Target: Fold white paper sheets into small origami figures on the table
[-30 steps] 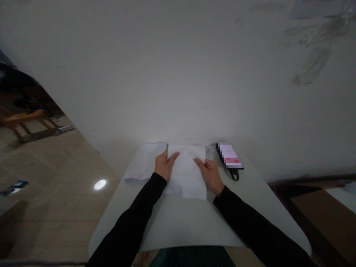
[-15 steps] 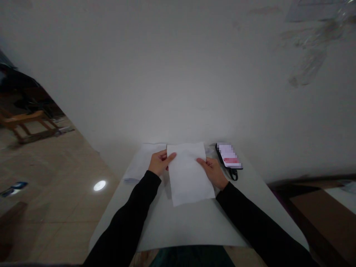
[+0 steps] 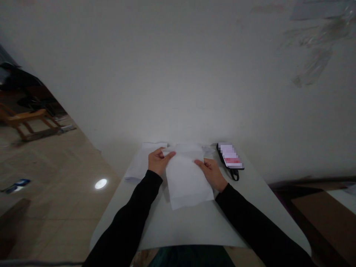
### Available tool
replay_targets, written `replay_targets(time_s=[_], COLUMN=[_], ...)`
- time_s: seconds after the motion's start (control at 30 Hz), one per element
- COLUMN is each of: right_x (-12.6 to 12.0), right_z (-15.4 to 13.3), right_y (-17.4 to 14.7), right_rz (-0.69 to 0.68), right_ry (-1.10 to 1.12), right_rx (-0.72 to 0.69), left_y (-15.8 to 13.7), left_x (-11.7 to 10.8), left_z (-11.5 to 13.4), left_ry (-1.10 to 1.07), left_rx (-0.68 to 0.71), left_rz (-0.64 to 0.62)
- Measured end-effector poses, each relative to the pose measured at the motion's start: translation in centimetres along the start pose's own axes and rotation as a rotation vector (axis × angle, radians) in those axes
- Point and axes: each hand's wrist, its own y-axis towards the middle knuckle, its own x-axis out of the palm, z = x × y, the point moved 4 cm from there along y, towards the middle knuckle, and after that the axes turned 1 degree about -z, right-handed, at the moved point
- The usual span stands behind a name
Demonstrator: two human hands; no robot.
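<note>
A white sheet of paper point(image 3: 187, 181) is held tilted above the white table point(image 3: 167, 230). My left hand point(image 3: 159, 161) pinches its upper left edge, thumb on top and fingers behind. On the right edge, my right hand point(image 3: 213, 172) grips it the same way, the thumb lying on the paper's face. The sheet's top part bends back over my fingers, so its far edge is hard to make out. A stack of white paper point(image 3: 139, 163) lies at the left, partly behind my left hand.
A phone point(image 3: 230, 155) with a lit screen lies right of my right hand, a black strap point(image 3: 235, 174) by it. The white wall point(image 3: 178, 74) rises behind the table. A wooden chair point(image 3: 27, 118) stands on the tiled floor at left; a brown cardboard piece point(image 3: 328, 218) is at right.
The sheet's upper part has bent back and its lower edge has come slightly nearer to me. Both hands keep their hold, almost in the same place.
</note>
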Motion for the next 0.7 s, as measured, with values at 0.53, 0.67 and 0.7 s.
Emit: replay_targets(time_s=[0.53, 0.67, 0.7], right_x=[-4.0, -4.2, -4.2], right_z=[0.8, 0.5, 0.2], right_y=[1.0, 1.3, 1.3], right_rz=[0.422, 0.347, 0.338], right_ry=[0.033, -0.013, -0.018], right_rx=[-0.075, -0.094, -0.122], left_y=[-2.6, -3.4, -3.5], left_x=[3.5, 3.9, 3.9], left_z=[-1.4, -1.2, -1.2], left_ry=[-0.086, -0.080, -0.060], left_rx=[-0.301, -0.352, -0.361], left_rz=[-0.566, -0.634, -0.616])
